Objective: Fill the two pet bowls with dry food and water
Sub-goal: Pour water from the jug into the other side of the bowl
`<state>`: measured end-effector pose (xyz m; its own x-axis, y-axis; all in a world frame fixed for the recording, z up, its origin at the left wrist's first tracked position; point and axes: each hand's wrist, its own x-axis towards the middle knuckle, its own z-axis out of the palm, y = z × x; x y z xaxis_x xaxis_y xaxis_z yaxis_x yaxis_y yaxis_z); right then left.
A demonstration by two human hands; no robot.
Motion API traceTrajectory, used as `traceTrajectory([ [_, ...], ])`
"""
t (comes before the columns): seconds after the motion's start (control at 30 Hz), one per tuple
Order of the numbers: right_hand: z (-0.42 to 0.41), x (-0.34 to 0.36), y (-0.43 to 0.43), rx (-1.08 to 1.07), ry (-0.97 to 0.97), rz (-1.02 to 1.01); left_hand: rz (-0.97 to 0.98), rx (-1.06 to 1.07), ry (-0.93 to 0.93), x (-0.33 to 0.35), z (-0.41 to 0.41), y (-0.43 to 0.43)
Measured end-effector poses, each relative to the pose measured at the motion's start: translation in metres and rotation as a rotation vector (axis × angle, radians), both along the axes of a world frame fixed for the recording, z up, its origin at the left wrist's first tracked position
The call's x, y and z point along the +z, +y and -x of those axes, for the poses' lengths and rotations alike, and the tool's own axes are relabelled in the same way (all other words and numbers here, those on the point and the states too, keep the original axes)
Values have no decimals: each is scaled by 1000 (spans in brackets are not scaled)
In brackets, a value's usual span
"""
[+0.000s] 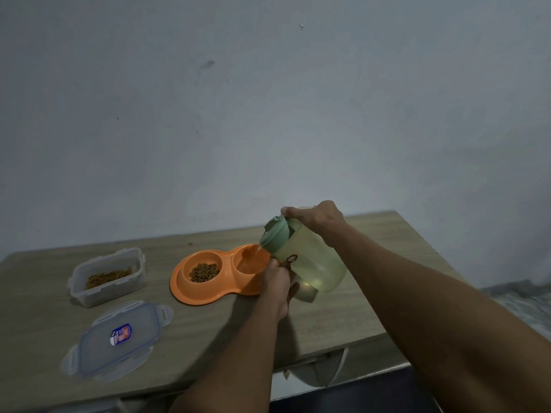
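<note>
Gripping the tilted jug (316, 263): right hand (316, 222) above, left hand (277, 283) below; kibble tub (89, 293) (lid (119, 338) off) nearby.

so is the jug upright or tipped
Tipped: the jug leans spout-down over the right bowl, and a thin stream of water runs out.

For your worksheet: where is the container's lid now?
Head view, left side: the lid lies flat on the table, nearer the camera than the open food container.
</note>
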<state>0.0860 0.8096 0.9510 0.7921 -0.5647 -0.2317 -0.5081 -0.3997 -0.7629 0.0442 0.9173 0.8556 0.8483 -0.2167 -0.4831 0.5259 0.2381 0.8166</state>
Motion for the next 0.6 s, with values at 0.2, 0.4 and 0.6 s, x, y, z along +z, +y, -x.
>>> traceTrajectory([
  [0.2,0,3,-1,1,3,6,6,-4,16,3,-1,-1],
  [0.4,-1,8,-1,8,-2,10,8,-10,3,5,-2,-2],
  [0.6,-3,8,-1,8,-5,19,5,-13,2,5,-3,-2],
])
